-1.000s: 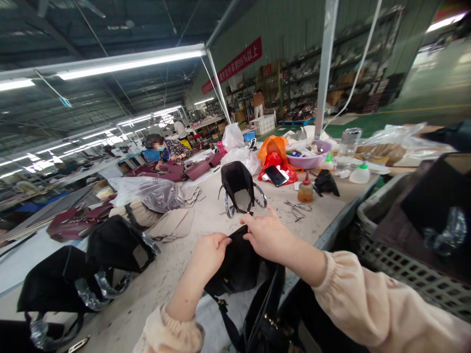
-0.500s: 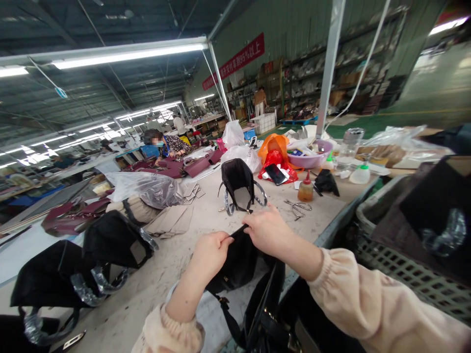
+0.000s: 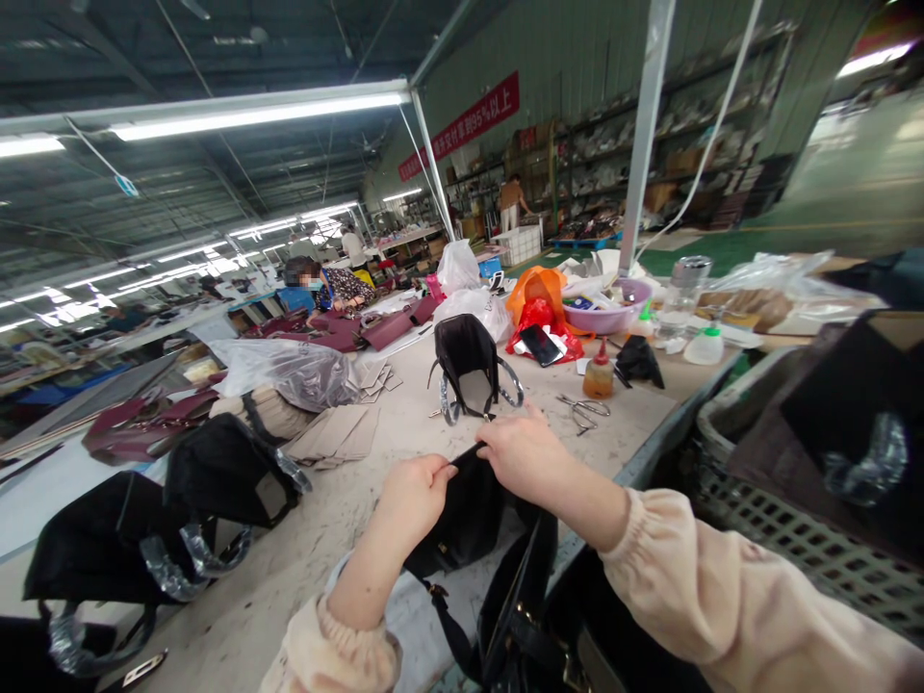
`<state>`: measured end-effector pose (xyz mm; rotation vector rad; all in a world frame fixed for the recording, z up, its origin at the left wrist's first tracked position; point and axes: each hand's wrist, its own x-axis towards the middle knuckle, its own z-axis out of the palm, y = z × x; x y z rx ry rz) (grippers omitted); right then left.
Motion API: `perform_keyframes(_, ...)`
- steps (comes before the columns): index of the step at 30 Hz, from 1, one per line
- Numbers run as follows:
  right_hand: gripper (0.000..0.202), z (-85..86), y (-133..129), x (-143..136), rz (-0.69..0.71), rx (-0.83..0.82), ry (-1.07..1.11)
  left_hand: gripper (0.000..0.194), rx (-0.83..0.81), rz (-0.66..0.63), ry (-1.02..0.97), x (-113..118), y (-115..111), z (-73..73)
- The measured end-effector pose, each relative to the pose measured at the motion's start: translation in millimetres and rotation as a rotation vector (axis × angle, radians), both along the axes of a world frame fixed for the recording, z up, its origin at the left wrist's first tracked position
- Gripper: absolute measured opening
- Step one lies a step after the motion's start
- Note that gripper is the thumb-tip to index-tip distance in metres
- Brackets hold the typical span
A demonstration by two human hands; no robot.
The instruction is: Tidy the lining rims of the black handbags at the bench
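Note:
Between my two hands is a black bag (image 3: 466, 515) with small gold-coloured fittings, its straps hanging towards me at the table's near edge. My left hand (image 3: 413, 493) is closed, thumb and finger pinching the bag's upper edge. A little to the right, my right hand (image 3: 526, 450) pinches the same edge, also closed; the fingertips partly hide the fabric. Just beyond stands another black bag (image 3: 466, 348), open towards me, its handles in clear wrap. Scissors (image 3: 583, 412) and a glue bottle (image 3: 599, 373) with a red tip lie and stand right of it.
Several black bags (image 3: 101, 534) sit along the left, near grey-beige board pieces (image 3: 336, 431). A purple basin (image 3: 613, 306), an orange bag (image 3: 538, 289) and a phone (image 3: 540, 345) are at the back. A plastic crate (image 3: 743, 481) stands right. A person (image 3: 339, 287) works across the table.
Both hands keep their pinch on the black bag, almost unmoved. The view has shifted very slightly.

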<state>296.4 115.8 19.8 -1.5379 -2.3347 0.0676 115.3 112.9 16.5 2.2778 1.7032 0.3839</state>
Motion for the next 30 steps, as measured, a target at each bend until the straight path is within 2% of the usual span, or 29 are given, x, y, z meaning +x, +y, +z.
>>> perform_keyframes(6, 0.014, -1.3, 1, -2, -0.017, 0.040, 0.015, 0.028, -0.001, 0.007, 0.052, 1, -1, 0.2)
perform_keyframes(12, 0.018, -2.9, 4, -2, -0.004, 0.040, -0.001, 0.027, -0.016, -0.039, 0.139, 7, -2, 13.0)
perform_keyframes(15, 0.017, -1.2, 7, 0, -0.016, 0.019, 0.017, 0.025, 0.017, -0.110, 0.222, 18, 5, 17.3)
perform_keyframes(19, 0.013, 1.9, 6, 10, 0.000, 0.017, 0.031, 0.025, 0.056, -0.094, 0.292, 29, 18, 15.3)
perform_keyframes(23, 0.045, 2.3, -5, 20, 0.053, 0.049, 0.065, 0.027, 0.055, -0.072, 0.288, 26, 20, 11.1)
perform_keyframes(25, 0.045, 2.1, -9, 22, 0.009, 0.079, 0.059, 0.028, 0.051, -0.063, 0.281, 23, 17, 9.4)
perform_keyframes(30, 0.027, 4.4, -9, 18, -0.137, 0.075, 0.034, 0.028, 0.045, -0.038, 0.270, 23, 12, 7.0)
